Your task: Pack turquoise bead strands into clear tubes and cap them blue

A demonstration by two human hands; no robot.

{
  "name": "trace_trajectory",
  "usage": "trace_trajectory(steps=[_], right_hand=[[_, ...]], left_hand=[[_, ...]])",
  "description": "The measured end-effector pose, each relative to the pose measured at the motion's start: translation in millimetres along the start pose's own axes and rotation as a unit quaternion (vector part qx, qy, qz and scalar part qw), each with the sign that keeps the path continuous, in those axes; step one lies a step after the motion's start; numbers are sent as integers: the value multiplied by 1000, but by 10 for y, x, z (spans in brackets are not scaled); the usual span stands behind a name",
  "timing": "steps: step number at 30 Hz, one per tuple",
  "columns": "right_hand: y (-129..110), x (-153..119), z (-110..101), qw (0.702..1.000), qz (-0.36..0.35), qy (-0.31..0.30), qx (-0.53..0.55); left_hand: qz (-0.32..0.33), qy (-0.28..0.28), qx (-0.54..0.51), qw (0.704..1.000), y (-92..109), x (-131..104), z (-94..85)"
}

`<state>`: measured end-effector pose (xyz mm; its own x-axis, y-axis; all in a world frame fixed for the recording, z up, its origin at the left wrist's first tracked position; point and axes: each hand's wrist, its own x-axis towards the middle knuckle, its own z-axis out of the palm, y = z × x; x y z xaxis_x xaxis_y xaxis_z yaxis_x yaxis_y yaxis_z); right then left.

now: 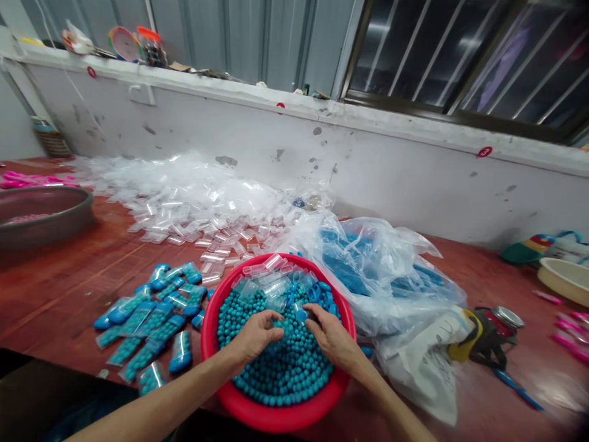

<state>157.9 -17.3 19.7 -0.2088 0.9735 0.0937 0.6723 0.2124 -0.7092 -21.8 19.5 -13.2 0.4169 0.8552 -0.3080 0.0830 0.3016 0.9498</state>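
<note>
A red basin (209,334) full of round teal beads (294,362) stands in front of me, with both hands over the beads. My left hand (257,334) is curled, thumb and fingertips close together; what lies between them blends with the beads. My right hand (329,334) pinches a small clear-and-blue plastic piece (300,314) at its fingertips. At the basin's far side lie several clear plastic tubes (276,285) and some blue caps (322,291). Left of the basin, bead-filled tubes with blue caps (147,319) lie in a loose pile.
A large heap of clear tubes (184,190) spreads along the wall. Behind the basin's right side lies a plastic bag of blue parts (363,258). A white sack (423,356), a silver-topped jar (506,319), a grey basin (50,221) and a cream basin (565,279) share the red table (46,294).
</note>
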Motion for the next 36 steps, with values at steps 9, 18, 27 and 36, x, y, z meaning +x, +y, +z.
trace_trajectory(steps=[9, 18, 27, 36], right_hand=[[0, -30, 88, 999, -30, -18, 19], [-150, 3, 110, 989, 56, 30, 132], [-33, -106, 3, 998, 1, -36, 52], [-112, -45, 176, 981, 86, 69, 160]], left_hand=[[23, -6, 9, 1000, 8, -13, -33], [57, -53, -27, 997, 80, -38, 60], [59, -23, 58, 996, 20, -49, -70], [23, -68, 8, 997, 54, -98, 47]])
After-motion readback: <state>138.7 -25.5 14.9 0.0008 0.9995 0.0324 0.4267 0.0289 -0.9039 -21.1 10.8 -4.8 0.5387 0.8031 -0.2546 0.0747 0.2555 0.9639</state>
